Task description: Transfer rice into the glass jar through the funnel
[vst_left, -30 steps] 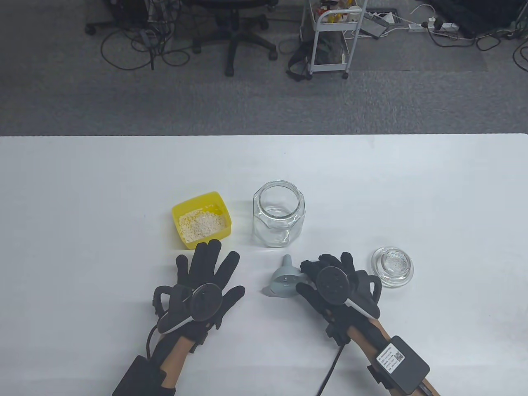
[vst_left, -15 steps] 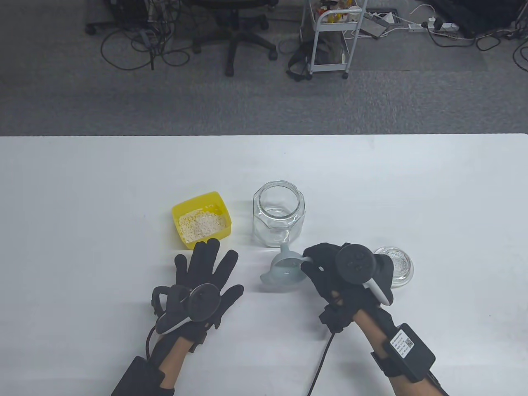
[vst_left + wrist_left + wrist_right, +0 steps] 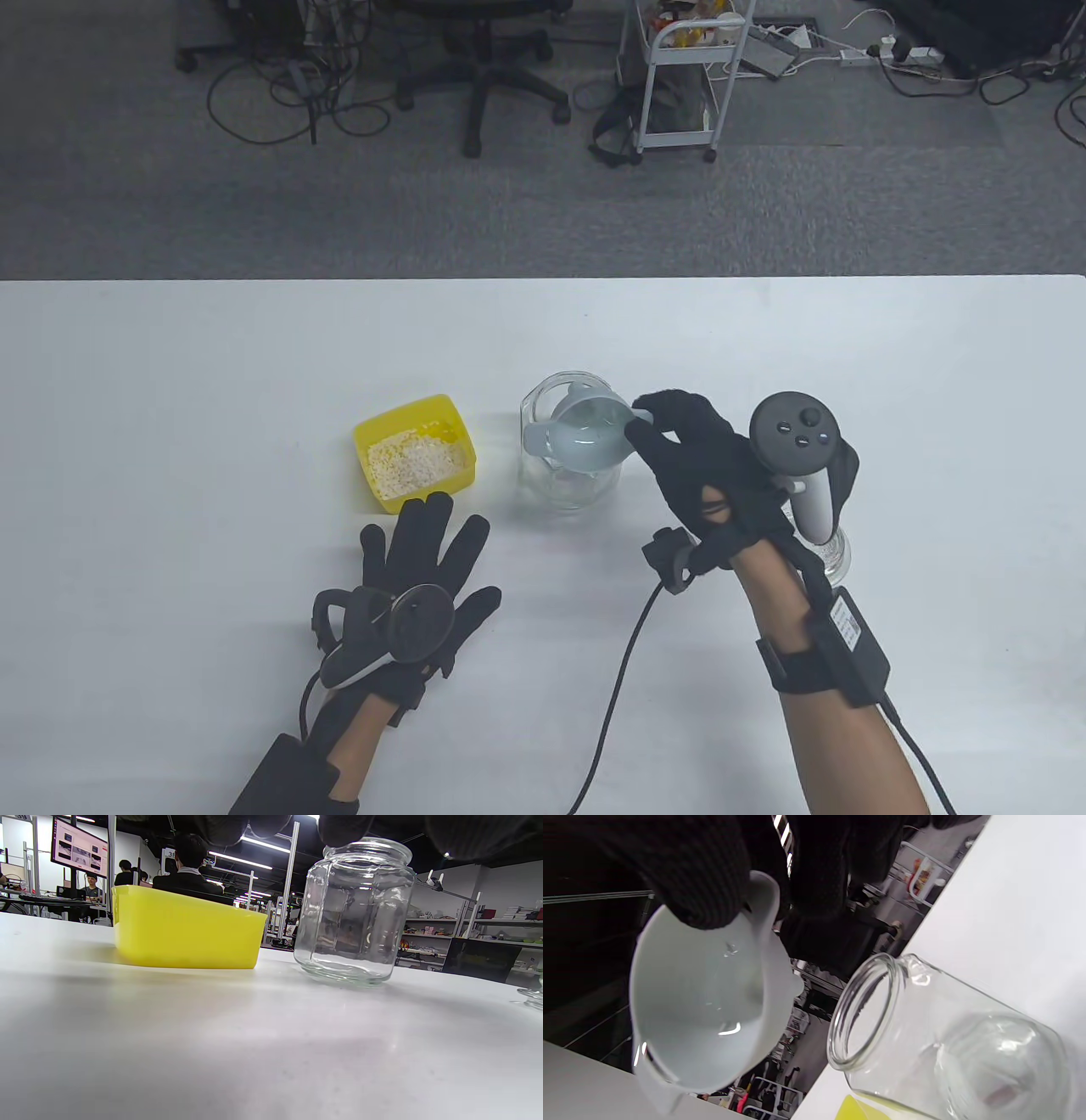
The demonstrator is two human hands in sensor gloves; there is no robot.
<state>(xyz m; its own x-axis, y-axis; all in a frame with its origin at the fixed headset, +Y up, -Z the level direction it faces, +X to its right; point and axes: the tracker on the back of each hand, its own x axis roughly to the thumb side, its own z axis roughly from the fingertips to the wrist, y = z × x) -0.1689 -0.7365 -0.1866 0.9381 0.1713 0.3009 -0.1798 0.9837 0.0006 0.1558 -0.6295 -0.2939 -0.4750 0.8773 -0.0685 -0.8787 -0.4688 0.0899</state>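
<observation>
An empty glass jar (image 3: 570, 486) stands open at the table's middle; it also shows in the left wrist view (image 3: 354, 912) and the right wrist view (image 3: 950, 1043). My right hand (image 3: 638, 420) pinches the rim tab of a pale grey funnel (image 3: 585, 437) and holds it in the air over the jar's mouth, apart from the rim (image 3: 704, 1001). A yellow tub of rice (image 3: 414, 454) sits left of the jar. My left hand (image 3: 424, 543) rests flat on the table in front of the tub, fingers spread, holding nothing.
The jar's glass lid (image 3: 836, 556) lies on the table to the right, mostly hidden behind my right wrist and tracker. My right glove's cable (image 3: 619, 679) trails over the table toward the front edge. The table's far edge (image 3: 543, 278) runs behind everything.
My right hand has lifted the funnel off the table and carried it away from me to above the jar's mouth. The left hand, tub and jar have not moved.
</observation>
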